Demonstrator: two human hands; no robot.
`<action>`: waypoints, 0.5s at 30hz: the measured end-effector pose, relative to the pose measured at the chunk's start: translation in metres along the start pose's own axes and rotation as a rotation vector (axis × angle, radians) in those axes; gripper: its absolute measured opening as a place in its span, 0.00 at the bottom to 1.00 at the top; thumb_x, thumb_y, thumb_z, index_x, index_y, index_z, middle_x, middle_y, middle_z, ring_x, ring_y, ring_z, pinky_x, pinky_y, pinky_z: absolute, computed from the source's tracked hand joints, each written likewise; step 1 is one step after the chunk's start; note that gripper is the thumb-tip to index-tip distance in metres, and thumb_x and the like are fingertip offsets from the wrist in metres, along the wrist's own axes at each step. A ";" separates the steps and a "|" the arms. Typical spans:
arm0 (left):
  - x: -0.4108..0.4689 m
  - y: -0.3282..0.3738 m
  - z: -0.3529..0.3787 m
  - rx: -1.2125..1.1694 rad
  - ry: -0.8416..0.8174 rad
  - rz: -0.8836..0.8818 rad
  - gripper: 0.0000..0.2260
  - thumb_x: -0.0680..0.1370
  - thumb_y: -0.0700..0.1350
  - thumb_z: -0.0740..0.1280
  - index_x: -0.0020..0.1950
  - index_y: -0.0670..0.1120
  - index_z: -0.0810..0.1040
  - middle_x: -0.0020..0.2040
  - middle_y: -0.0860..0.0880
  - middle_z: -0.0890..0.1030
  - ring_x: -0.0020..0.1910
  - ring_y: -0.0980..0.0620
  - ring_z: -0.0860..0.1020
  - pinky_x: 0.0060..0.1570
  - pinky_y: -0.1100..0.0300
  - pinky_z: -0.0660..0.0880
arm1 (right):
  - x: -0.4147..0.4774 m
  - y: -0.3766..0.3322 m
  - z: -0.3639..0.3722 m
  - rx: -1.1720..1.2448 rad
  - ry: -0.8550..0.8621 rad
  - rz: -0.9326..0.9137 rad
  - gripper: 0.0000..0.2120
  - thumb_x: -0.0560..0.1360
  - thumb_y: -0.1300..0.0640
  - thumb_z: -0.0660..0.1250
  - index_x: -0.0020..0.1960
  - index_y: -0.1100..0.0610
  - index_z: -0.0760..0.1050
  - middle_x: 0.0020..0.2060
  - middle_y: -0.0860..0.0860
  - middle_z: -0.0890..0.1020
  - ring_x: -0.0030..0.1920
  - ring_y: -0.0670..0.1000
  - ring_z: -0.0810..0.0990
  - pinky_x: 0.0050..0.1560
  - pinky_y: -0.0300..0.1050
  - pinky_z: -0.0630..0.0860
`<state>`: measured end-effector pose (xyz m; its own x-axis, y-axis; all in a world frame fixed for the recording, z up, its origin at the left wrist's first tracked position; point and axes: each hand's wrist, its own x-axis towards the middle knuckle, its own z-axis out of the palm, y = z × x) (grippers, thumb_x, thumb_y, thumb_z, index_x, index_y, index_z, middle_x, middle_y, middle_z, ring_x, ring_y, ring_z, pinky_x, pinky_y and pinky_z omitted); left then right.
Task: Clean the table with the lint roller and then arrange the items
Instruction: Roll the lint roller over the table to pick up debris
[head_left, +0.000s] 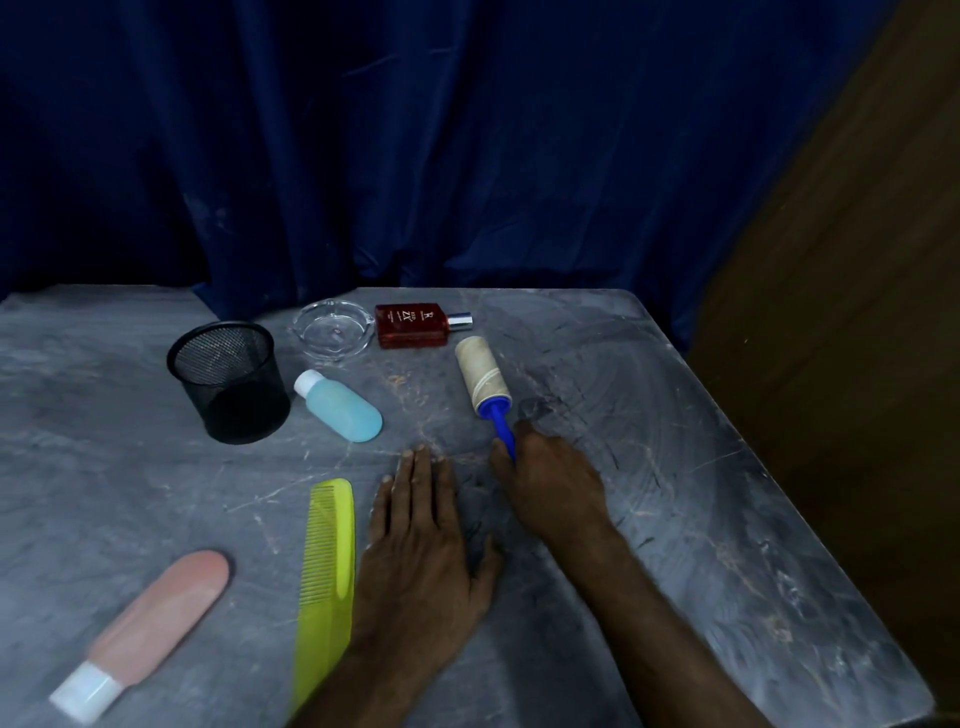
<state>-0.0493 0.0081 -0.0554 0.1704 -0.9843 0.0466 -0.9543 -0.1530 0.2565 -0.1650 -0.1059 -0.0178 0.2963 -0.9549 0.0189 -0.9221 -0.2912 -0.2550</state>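
Nearest the camera, a pink bottle (156, 621) with a white cap lay on its side on the grey marble table (727, 545), with a yellow-green comb (327, 582) just right of it. The left hand (421, 556) rested flat beside the comb, fingers spread, holding nothing. The right hand (550, 483) was curled around the blue handle of the lint roller (488, 387), whose roll lay on the table pointing away. Farther back lay a blue bottle (340, 408) beside an upright black mesh cup (228, 382). Farthest were 1 glass ashtray (332, 330) and a red perfume bottle (413, 326) on its side.
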 end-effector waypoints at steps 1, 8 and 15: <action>0.000 0.000 0.000 0.003 0.007 0.001 0.42 0.80 0.65 0.48 0.87 0.40 0.52 0.87 0.38 0.54 0.87 0.40 0.52 0.86 0.43 0.49 | 0.000 0.000 -0.001 -0.001 -0.004 0.002 0.20 0.84 0.42 0.55 0.63 0.56 0.72 0.54 0.60 0.83 0.56 0.63 0.82 0.52 0.54 0.77; 0.001 -0.001 0.003 -0.010 0.009 0.005 0.43 0.79 0.66 0.45 0.87 0.40 0.50 0.88 0.38 0.52 0.88 0.41 0.50 0.86 0.44 0.45 | -0.001 -0.003 -0.006 0.008 -0.015 0.036 0.20 0.84 0.42 0.54 0.61 0.57 0.74 0.54 0.61 0.83 0.56 0.63 0.82 0.54 0.54 0.77; 0.001 -0.003 0.007 -0.010 0.028 0.008 0.42 0.79 0.65 0.49 0.86 0.39 0.55 0.87 0.38 0.57 0.87 0.40 0.55 0.85 0.44 0.49 | -0.004 -0.003 -0.009 -0.011 -0.023 0.046 0.23 0.83 0.39 0.55 0.58 0.57 0.75 0.53 0.59 0.84 0.55 0.62 0.82 0.53 0.53 0.77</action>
<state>-0.0483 0.0068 -0.0625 0.1693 -0.9827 0.0753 -0.9532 -0.1439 0.2659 -0.1653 -0.1021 -0.0079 0.2591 -0.9657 -0.0146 -0.9375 -0.2478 -0.2441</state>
